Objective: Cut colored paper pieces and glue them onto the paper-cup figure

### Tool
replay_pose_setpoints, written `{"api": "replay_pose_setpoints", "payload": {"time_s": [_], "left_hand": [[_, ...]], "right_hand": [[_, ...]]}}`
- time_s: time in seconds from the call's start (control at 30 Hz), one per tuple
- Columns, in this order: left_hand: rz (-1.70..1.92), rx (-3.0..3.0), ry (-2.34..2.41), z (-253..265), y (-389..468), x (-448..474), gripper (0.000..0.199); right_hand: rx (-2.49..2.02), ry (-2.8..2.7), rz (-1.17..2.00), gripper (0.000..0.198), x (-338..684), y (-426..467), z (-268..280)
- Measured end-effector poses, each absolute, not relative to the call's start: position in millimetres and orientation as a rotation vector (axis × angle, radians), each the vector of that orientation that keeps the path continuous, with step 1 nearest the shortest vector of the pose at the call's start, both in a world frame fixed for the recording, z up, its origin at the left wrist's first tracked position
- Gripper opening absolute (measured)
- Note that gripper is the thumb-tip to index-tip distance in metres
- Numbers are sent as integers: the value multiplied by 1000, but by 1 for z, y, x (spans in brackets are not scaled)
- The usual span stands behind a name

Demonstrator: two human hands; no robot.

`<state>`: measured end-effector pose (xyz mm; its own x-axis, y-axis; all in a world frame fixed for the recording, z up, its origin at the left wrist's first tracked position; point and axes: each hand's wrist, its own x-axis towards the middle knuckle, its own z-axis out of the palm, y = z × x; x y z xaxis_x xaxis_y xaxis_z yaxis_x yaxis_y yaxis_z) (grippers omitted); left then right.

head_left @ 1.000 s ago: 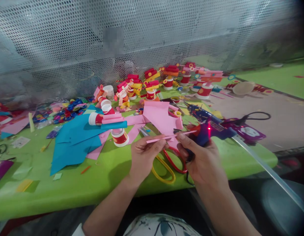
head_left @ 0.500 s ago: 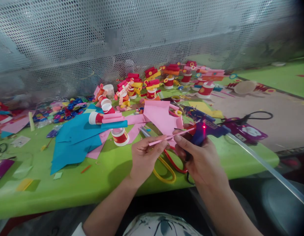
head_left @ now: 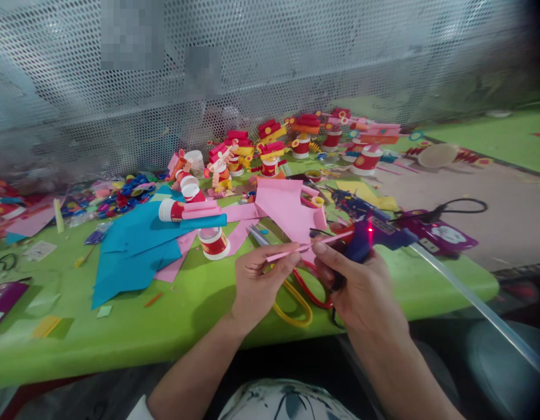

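Observation:
My left hand [head_left: 261, 280] pinches a narrow pink paper strip [head_left: 282, 254] between thumb and fingers. My right hand [head_left: 368, 291] is wrapped round a blue hot glue gun [head_left: 361, 242] with a red light lit on its body. A long clear glue stick [head_left: 466, 297] juts from the gun's back end toward the lower right. The right thumb and index finger also touch the far end of the strip. Below both hands lie scissors with red and yellow handles [head_left: 301, 306], partly hidden by the hands. Just beyond is a larger pink paper sheet [head_left: 281, 204].
Blue paper sheets [head_left: 130, 251] and a red-and-white paper cup [head_left: 214, 244] lie to the left on the green table [head_left: 165, 338]. Several decorated cup figures [head_left: 270, 154] stand along the back. A purple box with a cable [head_left: 445, 233] sits at right, before a perforated metal screen [head_left: 252, 52].
My right hand and the glue gun have shifted slightly to the right. Both hands keep their hold, and the pink strip stays between them.

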<state>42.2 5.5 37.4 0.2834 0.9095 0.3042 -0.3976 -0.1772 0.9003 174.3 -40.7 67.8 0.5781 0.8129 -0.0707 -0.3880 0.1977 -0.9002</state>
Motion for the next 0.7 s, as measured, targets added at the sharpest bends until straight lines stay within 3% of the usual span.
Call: {"api": "replay_pose_setpoints", "payload": {"time_s": [0.4, 0.7], "left_hand": [[1275, 1156, 559, 41, 7, 42, 16], [1382, 999, 685, 38, 21, 39, 21]], "right_hand": [[-1061, -447, 915, 38, 178, -42, 70], [-1056, -519, 736, 46, 201, -67, 74]]}}
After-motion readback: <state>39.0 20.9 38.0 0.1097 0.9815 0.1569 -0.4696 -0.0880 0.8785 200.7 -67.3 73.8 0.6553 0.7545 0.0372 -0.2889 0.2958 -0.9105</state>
